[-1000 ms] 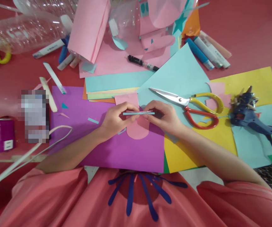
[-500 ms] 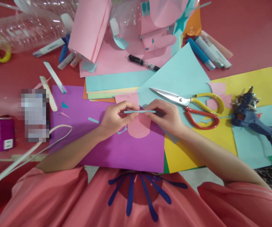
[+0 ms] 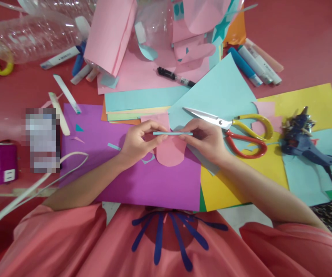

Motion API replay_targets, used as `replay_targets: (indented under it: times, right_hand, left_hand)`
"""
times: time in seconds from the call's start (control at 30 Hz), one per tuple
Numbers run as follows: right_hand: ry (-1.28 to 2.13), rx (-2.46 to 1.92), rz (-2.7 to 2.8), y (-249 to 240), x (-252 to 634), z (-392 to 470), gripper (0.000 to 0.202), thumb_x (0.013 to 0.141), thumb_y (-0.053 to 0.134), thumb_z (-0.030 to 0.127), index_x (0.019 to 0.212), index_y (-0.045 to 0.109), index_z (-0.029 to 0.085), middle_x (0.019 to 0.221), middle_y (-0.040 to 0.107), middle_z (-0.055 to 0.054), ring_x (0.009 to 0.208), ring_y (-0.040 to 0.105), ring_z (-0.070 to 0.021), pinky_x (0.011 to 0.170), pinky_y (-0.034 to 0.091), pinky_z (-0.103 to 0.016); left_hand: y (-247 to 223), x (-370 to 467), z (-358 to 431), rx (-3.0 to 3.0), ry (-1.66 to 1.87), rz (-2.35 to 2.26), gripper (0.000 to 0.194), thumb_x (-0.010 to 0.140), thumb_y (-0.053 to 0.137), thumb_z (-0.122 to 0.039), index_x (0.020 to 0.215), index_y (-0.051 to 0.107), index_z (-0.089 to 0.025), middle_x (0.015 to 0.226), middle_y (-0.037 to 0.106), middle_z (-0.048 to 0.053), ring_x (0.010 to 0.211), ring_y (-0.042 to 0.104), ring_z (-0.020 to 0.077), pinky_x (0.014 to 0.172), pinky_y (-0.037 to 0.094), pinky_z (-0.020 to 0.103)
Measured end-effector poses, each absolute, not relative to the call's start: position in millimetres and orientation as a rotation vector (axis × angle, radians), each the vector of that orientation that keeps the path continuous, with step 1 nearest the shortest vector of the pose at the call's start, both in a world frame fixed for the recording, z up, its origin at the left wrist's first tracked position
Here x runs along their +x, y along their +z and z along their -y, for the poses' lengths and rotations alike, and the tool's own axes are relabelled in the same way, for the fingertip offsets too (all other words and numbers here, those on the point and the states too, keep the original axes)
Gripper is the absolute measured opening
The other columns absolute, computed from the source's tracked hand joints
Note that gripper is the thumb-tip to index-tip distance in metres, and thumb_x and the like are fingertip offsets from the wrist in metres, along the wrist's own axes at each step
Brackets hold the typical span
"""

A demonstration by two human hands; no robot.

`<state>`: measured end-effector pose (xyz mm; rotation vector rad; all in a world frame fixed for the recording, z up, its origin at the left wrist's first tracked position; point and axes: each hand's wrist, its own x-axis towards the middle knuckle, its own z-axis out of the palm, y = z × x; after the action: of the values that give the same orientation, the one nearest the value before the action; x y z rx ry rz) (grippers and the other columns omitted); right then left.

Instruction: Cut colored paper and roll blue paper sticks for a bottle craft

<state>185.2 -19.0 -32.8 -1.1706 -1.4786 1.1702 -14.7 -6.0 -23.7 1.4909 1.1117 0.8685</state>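
Between my two hands is a thin light-blue paper strip (image 3: 173,133), seen nearly edge-on and level. My left hand (image 3: 139,141) pinches its left end between thumb and fingers. At the other end my right hand (image 3: 206,139) grips it the same way. A pink paper piece with a rounded lower end (image 3: 170,152) shows just below the strip, partly covered by it; whether it is joined to the strip I cannot tell. Underneath lies a purple sheet (image 3: 160,188). Scissors (image 3: 220,122) with yellow and red handles rest close to my right hand.
A blue hot glue gun (image 3: 307,142) lies at the right on yellow and light-blue sheets. Markers (image 3: 255,65), a black pen (image 3: 171,74), a pink-wrapped bottle (image 3: 109,34) and a clear plastic bottle (image 3: 36,36) are farther back. A phone (image 3: 43,140) and a white cable (image 3: 24,196) sit left.
Both hands and the blue strip have shifted slightly up and to the right. The rounded pink piece also sits a little higher. Both hands keep their pinch.
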Motion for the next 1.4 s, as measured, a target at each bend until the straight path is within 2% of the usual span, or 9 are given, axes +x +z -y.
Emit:
replay_targets:
  times: [0.17, 0.4, 0.8, 0.97, 1.1, 1.3, 1.4]
  right_hand:
    - [1.238, -1.172, 1.412, -32.2, 186.7, 16.3, 0.037, 0.072, 0.075, 0.056, 0.076, 0.065, 0.021, 0.061, 0.057, 0.003, 0.052, 0.048, -0.0082, 0.046, 0.039, -0.024]
    - [1.247, -1.169, 1.383, -34.0, 187.7, 14.5, 0.036, 0.074, 0.073, 0.058, 0.076, 0.067, 0.022, 0.063, 0.061, 0.002, 0.054, 0.052, -0.0094, 0.047, 0.042, -0.025]
    - [1.223, -1.131, 1.490, -32.8, 189.8, 15.5, 0.018, 0.080, 0.072, 0.040, 0.079, 0.072, 0.022, 0.072, 0.068, -0.001, 0.064, 0.060, -0.0124, 0.055, 0.048, -0.027]
    - [1.258, -1.109, 1.521, -32.4, 190.9, 15.8, 0.017, 0.081, 0.071, 0.038, 0.080, 0.073, 0.020, 0.076, 0.070, -0.002, 0.067, 0.063, -0.0130, 0.059, 0.050, -0.028]
    - [1.274, -1.094, 1.515, -33.0, 191.6, 15.8, 0.019, 0.081, 0.071, 0.038, 0.081, 0.073, 0.020, 0.077, 0.071, -0.002, 0.070, 0.066, -0.0137, 0.063, 0.052, -0.029]
    - [1.289, -1.016, 1.600, -32.2, 192.1, 15.7, 0.009, 0.083, 0.069, 0.027, 0.088, 0.074, 0.021, 0.084, 0.074, -0.004, 0.077, 0.068, -0.0142, 0.070, 0.052, -0.029]
    - [1.303, -0.985, 1.657, -30.6, 191.9, 15.2, 0.009, 0.083, 0.069, 0.027, 0.088, 0.074, 0.021, 0.085, 0.074, -0.004, 0.078, 0.067, -0.0141, 0.072, 0.054, -0.029]
  left_hand:
    - [-25.3, -15.5, 6.4, 1.470, 0.929, -1.151, 0.016, 0.075, 0.073, -0.032, 0.079, 0.067, -0.018, 0.080, 0.073, 0.001, 0.075, 0.070, 0.0122, 0.071, 0.056, 0.021]
    - [-25.0, -16.3, 8.1, 1.534, 0.960, -1.189, 0.019, 0.076, 0.073, -0.036, 0.079, 0.066, -0.018, 0.081, 0.074, 0.001, 0.075, 0.071, 0.0133, 0.071, 0.058, 0.023]
    - [-24.3, -15.9, 5.4, 1.527, 0.856, -1.140, 0.020, 0.077, 0.072, -0.037, 0.085, 0.072, -0.019, 0.086, 0.076, 0.003, 0.082, 0.073, 0.0163, 0.074, 0.060, 0.024]
    - [-23.2, -15.4, 7.7, 1.497, 0.842, -1.144, 0.018, 0.077, 0.072, -0.036, 0.085, 0.074, -0.020, 0.087, 0.077, 0.003, 0.080, 0.072, 0.0154, 0.072, 0.060, 0.024]
    - [-21.1, -15.0, 8.4, 1.439, 0.808, -1.177, 0.024, 0.076, 0.073, -0.042, 0.084, 0.073, -0.019, 0.087, 0.076, 0.003, 0.080, 0.071, 0.0160, 0.070, 0.060, 0.024]
    - [-22.5, -15.2, 8.1, 1.491, 0.801, -1.150, 0.021, 0.075, 0.073, -0.041, 0.082, 0.073, -0.021, 0.085, 0.077, 0.002, 0.080, 0.071, 0.0159, 0.071, 0.059, 0.024]
    - [-23.6, -14.9, 9.3, 1.518, 0.761, -1.131, 0.018, 0.077, 0.070, -0.038, 0.083, 0.073, -0.021, 0.087, 0.077, 0.003, 0.083, 0.071, 0.0166, 0.072, 0.059, 0.025]
